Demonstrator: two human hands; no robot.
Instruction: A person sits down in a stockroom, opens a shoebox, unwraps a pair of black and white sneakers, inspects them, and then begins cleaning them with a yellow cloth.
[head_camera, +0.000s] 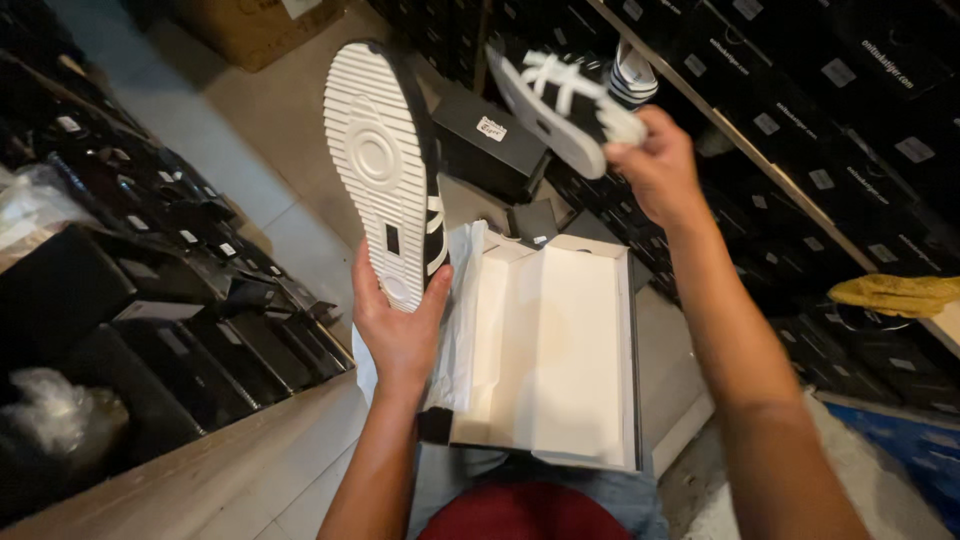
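White rubber sole faces the camera as the left hand grips a black sneaker by its heel end, fingers wrapped around the shoe and holding it upright, toe pointing away. White stripes show along the sneaker's right edge. The right hand, raised higher and farther out, is closed on the heel of a second black sneaker with white crossing stripes, tilted so its pale sole slants toward the left.

Between and below the two arms, an open shoebox with a pale interior rests on the person's lap, its dark outer wall showing along the right side. White tissue paper spills over the box's left edge, just beside the left hand. A closed black shoebox with a small white label lies on the floor beyond, between the two sneakers. Stacks of black boxes line the left side and fill the shelves on the right, where a yellow cloth rests on a ledge.
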